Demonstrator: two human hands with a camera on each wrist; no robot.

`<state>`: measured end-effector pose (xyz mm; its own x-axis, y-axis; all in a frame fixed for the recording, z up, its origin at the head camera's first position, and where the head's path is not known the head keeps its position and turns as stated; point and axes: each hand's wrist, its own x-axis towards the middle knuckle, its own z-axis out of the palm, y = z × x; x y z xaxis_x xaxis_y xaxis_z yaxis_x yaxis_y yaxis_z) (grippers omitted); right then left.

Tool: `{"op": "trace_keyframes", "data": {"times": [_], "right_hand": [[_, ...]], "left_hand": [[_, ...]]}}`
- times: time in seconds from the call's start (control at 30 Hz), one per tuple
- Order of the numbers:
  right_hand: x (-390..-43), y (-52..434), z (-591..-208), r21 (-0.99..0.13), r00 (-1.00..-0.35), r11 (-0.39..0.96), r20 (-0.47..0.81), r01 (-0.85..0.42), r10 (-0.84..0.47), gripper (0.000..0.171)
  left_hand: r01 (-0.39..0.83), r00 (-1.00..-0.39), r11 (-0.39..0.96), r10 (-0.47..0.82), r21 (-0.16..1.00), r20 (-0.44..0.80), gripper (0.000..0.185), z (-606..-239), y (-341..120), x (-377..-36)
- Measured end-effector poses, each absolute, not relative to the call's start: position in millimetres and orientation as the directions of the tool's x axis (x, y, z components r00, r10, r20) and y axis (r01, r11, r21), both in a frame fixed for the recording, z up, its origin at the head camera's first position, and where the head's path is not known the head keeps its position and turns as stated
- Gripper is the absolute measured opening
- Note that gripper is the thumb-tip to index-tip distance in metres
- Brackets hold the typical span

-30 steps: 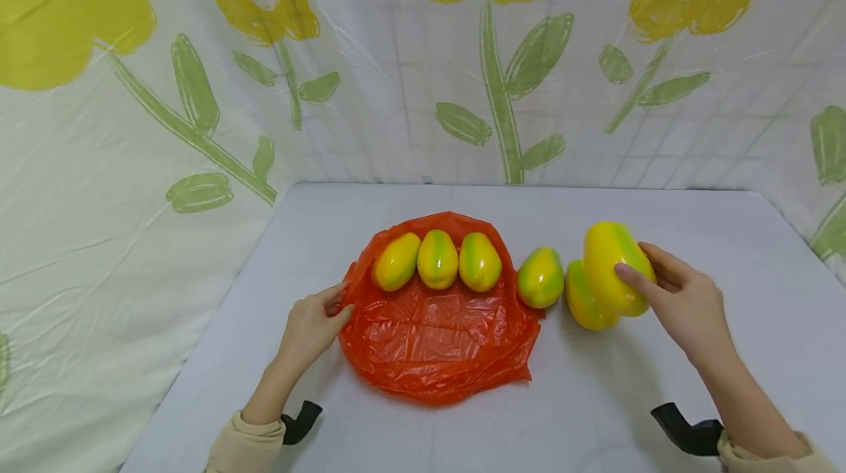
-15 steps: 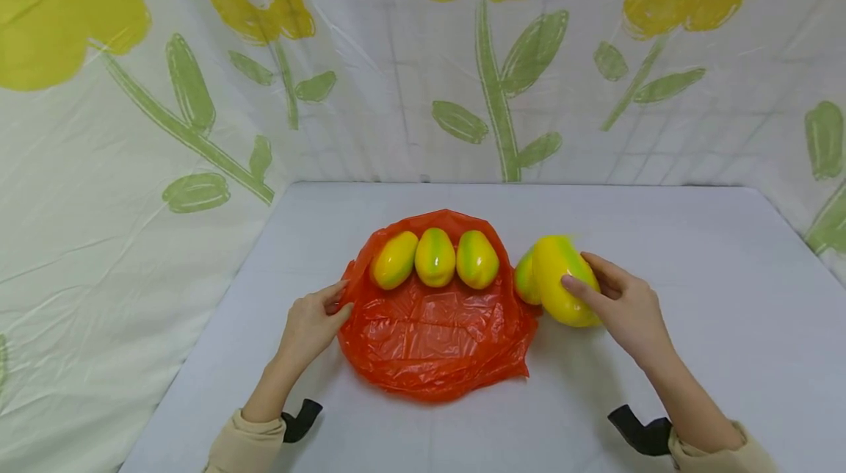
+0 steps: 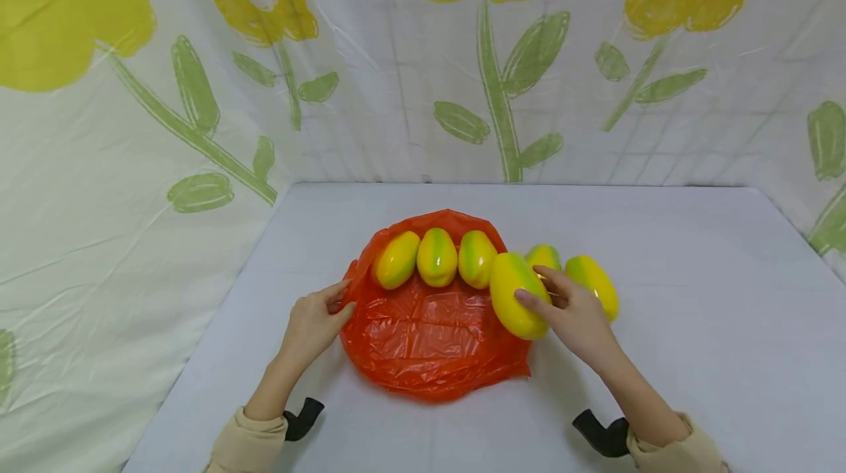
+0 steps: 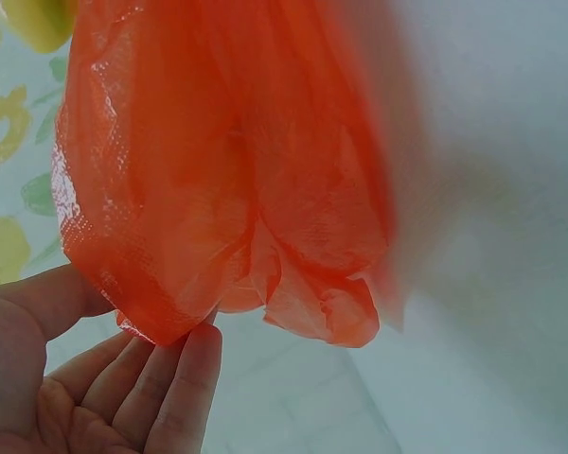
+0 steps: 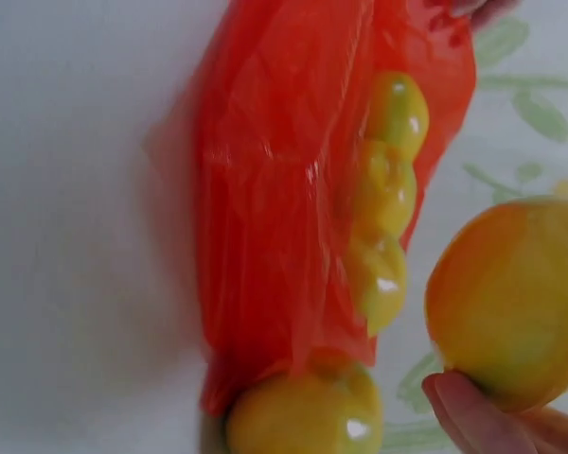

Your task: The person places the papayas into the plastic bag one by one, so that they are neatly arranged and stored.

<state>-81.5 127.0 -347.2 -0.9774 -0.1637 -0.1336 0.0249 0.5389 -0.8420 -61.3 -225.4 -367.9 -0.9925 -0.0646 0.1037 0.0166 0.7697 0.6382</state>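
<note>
1. On the pale counter (image 3: 700,275), red plastic bag (image 3: 432,330) lies spread, rim wide; 3 yellow-green fruits (image 3: 437,258) sit side by side on its far part, probably lined up to leave the near part free.
2. At the bag's right side, 2 loose fruits (image 3: 595,288), both partly hidden by my right grip (image 3: 580,320); placed within easy reach of it, I'd judge.
3. My left grip (image 3: 313,322): pinching the bag's left edge, thumb 1 side, fingers (image 4: 185,388) the other, almost no gap beyond the thin plastic. Likely there to steady the bag and hold its rim out.
4. My right grip: spread to 1 fruit's width, thumb and fingers clasping the held fruit (image 3: 518,297) from the right. Side hold probably suits the smooth, rounded skin and leaves its underside free.
5. Held fruit: over the bag's right edge in the head view, apart from the row in the right wrist view. Touching plastic? Can't tell.
</note>
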Motion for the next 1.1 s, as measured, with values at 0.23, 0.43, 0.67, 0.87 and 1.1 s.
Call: {"op": "trace_keyframes", "data": {"times": [0.23,0.43,0.67,0.87,1.1], "right_hand": [[-77,97,-358,-0.862,-0.966,0.507,-0.142,0.013,-0.217,0.069],[-77,68,-368,-0.878,-0.958,0.479,-0.126,-0.014,-0.259,0.065],[-77,48,-374,-0.876,-0.956,0.482,-0.133,-0.011,-0.263,0.066],[-77,32,-378,-0.893,-0.938,0.45,-0.135,-0.025,-0.32,0.069],[-82,15,-380,-0.903,-0.909,0.429,-0.178,0.0,-0.376,0.071]], "left_hand": [[0.035,-0.991,0.772,-0.055,0.634,0.121,0.039,-369,-224,-64],[0.039,-0.991,0.767,-0.054,0.641,0.124,0.039,-368,-223,-64],[0.03,-0.992,0.764,-0.058,0.644,0.115,0.039,-370,-223,-62],[0.034,-0.991,0.766,-0.056,0.642,0.12,0.039,-370,-224,-62],[0.031,-0.991,0.77,-0.059,0.637,0.119,0.04,-371,-223,-61]]}}
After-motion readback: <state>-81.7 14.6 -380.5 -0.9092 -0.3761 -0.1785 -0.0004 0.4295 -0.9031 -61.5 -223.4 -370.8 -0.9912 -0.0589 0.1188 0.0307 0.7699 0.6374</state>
